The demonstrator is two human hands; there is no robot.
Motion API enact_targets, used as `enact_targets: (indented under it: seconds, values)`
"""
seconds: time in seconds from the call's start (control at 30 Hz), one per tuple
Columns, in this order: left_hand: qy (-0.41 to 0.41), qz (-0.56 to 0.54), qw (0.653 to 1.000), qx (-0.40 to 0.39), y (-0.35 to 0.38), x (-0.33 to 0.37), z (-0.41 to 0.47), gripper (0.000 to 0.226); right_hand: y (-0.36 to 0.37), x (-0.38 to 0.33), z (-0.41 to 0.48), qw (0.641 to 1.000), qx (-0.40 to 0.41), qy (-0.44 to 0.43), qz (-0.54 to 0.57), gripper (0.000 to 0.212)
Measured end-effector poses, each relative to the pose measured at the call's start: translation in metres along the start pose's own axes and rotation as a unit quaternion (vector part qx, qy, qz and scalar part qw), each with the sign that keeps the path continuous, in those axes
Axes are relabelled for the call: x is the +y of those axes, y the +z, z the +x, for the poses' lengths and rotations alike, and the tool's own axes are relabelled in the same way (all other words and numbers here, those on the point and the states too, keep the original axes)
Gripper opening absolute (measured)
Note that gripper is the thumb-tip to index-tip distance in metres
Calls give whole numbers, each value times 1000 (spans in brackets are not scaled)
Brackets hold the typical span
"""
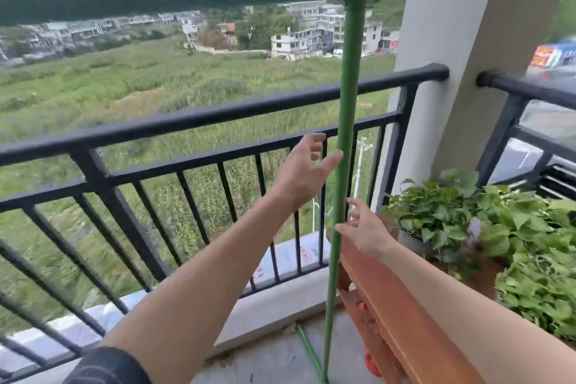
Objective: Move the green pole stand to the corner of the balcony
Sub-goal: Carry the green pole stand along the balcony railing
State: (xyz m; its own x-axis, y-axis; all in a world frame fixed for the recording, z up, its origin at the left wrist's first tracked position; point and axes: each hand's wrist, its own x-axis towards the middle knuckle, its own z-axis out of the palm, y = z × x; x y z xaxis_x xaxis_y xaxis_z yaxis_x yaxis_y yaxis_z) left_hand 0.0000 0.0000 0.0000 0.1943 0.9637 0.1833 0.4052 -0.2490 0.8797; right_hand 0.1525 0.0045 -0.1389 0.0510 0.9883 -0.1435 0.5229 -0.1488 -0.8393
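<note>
The green pole stand (344, 121) has an upright post rising from the balcony floor and a top bar running left from an elbow joint near the top. Its foot bar lies on the concrete below. The post stands just left of the wooden planter, close to the pillar corner. My left hand (304, 170) is open, its fingers spread just left of the post at mid height, the fingertips at or near the post. My right hand (363, 229) is open too, lower down and just right of the post. Neither hand grips the pole.
A black metal railing (199, 121) runs along the balcony edge on a low concrete kerb. A white pillar (448, 50) marks the corner. A brown wooden planter shelf (392, 299) with leafy green plants (486, 221) fills the right side. Bare concrete floor lies below.
</note>
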Motion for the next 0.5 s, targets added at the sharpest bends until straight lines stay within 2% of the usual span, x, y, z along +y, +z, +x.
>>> enact_targets:
  seconds: [0.07,0.13,0.3,0.5]
  values:
    - [1,-31,999,-23,4,8,14,56,5,-5,9,999,-22,-20,-19,62]
    - [-3,-59,997,-39,9,18,25,53,11,-5,15,998,-29,-33,-42,41]
    - [5,-115,993,-20,14,16,34,21,16,-2,19,991,-42,-107,-67,14]
    - [20,-40,997,62,5,7,8,22,38,-1,18,975,-156,-157,23,18]
